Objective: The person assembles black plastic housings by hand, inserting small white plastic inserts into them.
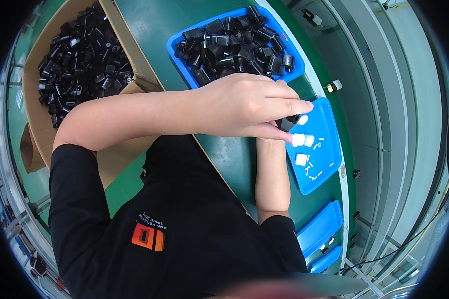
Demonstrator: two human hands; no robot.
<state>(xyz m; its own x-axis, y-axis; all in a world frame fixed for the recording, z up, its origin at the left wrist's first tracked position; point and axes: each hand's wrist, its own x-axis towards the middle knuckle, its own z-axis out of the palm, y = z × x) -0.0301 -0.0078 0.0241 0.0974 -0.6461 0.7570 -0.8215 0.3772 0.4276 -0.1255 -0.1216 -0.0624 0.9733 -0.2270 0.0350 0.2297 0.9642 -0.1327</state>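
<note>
My left arm reaches across from the left, and my left hand (249,104) is closed on a black plastic part (288,123) between thumb and fingers. The part is small and dark, with most of its body hidden by the hand. My right forearm (273,179) comes up from below and passes under my left hand, which hides my right hand and its fingers. Just right of the held part lies a shallow blue tray (317,182) with several white blocks (301,159) and small white pins (313,177) in it.
Beyond my hands, a blue tray (177,39) is heaped with black plastic parts (234,42). At left stands an open cardboard box (137,55) full of similar black pieces (85,60). More blue trays (322,226) sit at lower right on the green table (222,154).
</note>
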